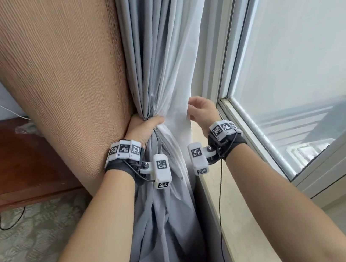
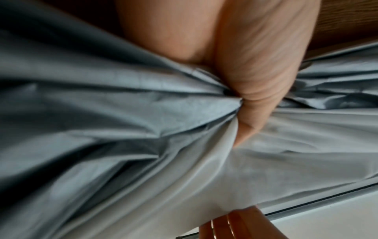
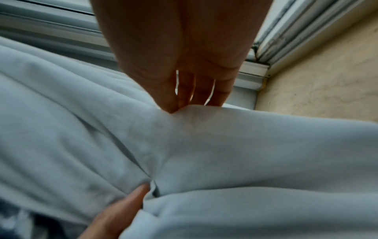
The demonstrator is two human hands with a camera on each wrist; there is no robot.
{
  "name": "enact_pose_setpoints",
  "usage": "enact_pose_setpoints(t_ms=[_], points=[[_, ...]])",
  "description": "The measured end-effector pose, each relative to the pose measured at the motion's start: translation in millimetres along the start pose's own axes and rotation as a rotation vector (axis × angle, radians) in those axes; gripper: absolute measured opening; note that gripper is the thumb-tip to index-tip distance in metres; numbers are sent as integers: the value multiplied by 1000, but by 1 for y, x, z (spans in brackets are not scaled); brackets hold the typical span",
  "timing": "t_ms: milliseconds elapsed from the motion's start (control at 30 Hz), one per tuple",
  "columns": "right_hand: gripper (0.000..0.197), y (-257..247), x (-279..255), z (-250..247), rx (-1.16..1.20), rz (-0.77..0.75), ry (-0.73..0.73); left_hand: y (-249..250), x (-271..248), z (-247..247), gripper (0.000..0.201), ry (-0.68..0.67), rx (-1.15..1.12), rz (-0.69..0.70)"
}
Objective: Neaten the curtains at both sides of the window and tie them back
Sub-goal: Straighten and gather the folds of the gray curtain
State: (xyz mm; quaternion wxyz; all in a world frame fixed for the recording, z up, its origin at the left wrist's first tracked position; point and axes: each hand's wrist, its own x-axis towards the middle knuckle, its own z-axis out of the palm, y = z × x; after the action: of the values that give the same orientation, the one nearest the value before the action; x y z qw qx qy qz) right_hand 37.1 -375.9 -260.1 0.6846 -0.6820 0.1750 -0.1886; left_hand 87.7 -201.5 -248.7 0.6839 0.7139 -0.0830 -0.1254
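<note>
A grey curtain [image 1: 157, 55] hangs in folds beside a tan ribbed outer curtain [image 1: 65, 68] at the left of the window. My left hand [image 1: 145, 127] grips the gathered grey folds [image 2: 143, 100] at about sill height, thumb across the front. To its right, my right hand [image 1: 200, 110] pinches the curtain's free right edge [image 3: 184, 116] between thumb and fingers. Below the grip the grey cloth falls loose toward the floor. No tie-back shows in any view.
The window frame [image 1: 225, 101] and glass [image 1: 300, 46] stand close on the right, with a cream stone sill [image 1: 234, 211] below. A dark wooden table [image 1: 5, 165] sits at the left over patterned carpet [image 1: 27, 240]. Thin black cables hang from both wrist cameras.
</note>
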Motion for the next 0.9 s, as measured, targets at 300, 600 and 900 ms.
enact_pose_setpoints(t_ms=[300, 600, 900], points=[[15, -11, -34, -10, -293, -219, -170, 1, 0, 26, 38, 123, 19, 81], [17, -21, -32, 5, -242, -180, -379, -6, -7, 22, 72, -276, 75, 27], [18, -10, -7, -6, -148, 24, -44, 4, 2, 11, 21, -28, 34, 49]])
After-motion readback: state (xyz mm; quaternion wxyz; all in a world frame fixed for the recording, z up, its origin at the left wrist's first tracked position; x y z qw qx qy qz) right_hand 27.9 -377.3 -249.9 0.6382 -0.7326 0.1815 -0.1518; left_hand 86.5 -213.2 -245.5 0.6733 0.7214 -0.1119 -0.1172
